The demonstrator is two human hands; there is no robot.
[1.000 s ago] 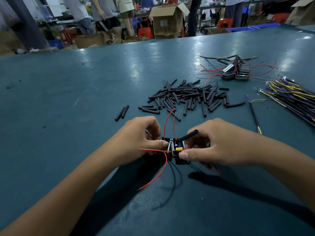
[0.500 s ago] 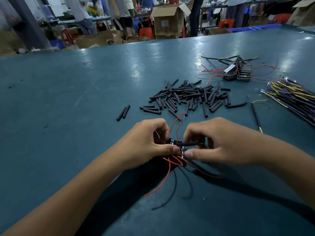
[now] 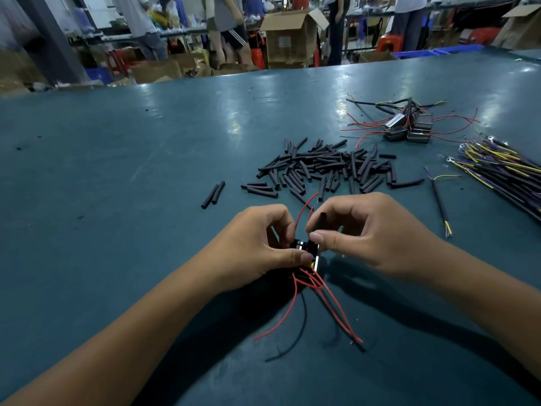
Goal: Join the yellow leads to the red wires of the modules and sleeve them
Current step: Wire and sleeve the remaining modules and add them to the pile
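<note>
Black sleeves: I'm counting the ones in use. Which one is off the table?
The black sleeve pinched in the right hand, raised above the module; the sleeve pile and the stray pair lie flat.

Evenly lit from overhead, with soft white glare patches on the glossy tabletop point(image 3: 234, 124). Dark, soft-edged shadows under both forearms, falling toward the near edge. Sharp in the centre; blurred and smeared in the background, with wide-angle bending at the edges.
</note>
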